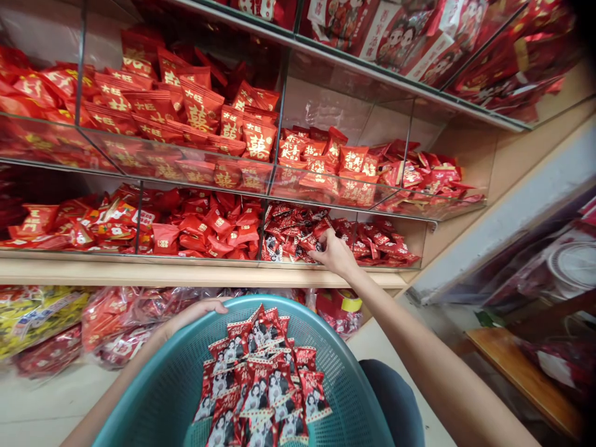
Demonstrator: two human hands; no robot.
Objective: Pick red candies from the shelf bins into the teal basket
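Note:
My left hand grips the far left rim of a teal plastic basket, its fingers partly hidden at the edge. A pile of red candy packets with black-and-white couple pictures lies inside the basket. My right hand reaches over the front of a low shelf compartment. Its thumb and fingers are closed on a small red wrapped candy at the edge of the heap there. More packets of similar red and black-and-white design lie around the fingertips.
Clear dividers part the shelf into bins of red packets. A glass shelf with larger packets overhangs my right hand. Bagged sweets lie beneath the wooden ledge. A wooden stool stands to the right.

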